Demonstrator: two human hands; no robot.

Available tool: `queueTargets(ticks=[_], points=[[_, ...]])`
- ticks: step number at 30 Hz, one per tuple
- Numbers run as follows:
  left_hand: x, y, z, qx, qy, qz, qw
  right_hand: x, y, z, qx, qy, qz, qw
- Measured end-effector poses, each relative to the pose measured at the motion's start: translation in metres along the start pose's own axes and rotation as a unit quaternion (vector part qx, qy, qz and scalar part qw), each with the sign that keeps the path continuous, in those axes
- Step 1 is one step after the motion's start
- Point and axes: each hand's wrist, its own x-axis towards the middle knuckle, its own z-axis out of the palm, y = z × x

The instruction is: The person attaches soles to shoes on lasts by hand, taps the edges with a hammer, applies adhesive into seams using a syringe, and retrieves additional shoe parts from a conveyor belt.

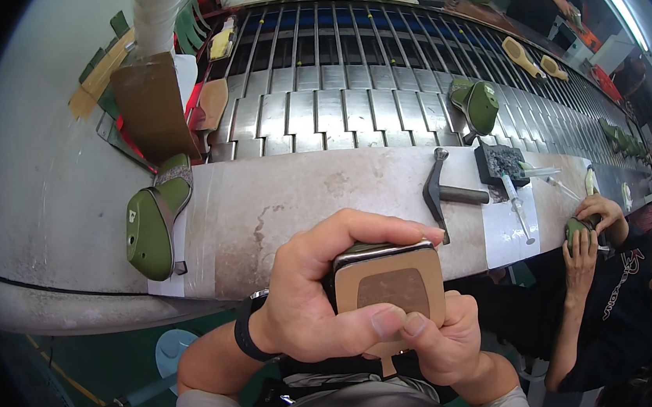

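In front of my body I hold a square-toed shoe (421, 263), its tan sole with a darker brown patch turned up at me. My left hand (302, 284) wraps the toe from the left: the fingers go over the far edge, and the thumb presses on the sole. My right hand (451, 344) grips the near right side, its thumb tip beside the left thumb. A dark upper edge shows under the sole's far rim; my hands hide much of the rest. Beyond them, a hammer (460, 194) lies on the pale worktop (310, 205).
A green shoe last (152, 228) stands at the left, near a brown board (148, 107). Syringes (516, 205) lie by a black block (501, 161). Another green last (480, 108) sits on the metal slat conveyor (332, 109). At right, a co-worker's hands (582, 257) hold a green piece.
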Motion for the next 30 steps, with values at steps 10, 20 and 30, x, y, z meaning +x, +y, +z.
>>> queueTargets(ticks=[10,20,30], points=[[-0.001,0.001,0.002,-0.014,0.01,-0.018,1.0,-0.001,0.005,0.002,0.018,0.026,0.016,0.999],[-0.001,0.007,0.005,0.015,0.023,-0.059,0.998,-0.004,0.022,-0.005,0.027,0.036,0.005,0.999],[0.01,-0.005,-0.005,-0.131,-0.007,-0.106,0.986,0.004,0.006,-0.015,0.05,0.037,0.051,0.997]])
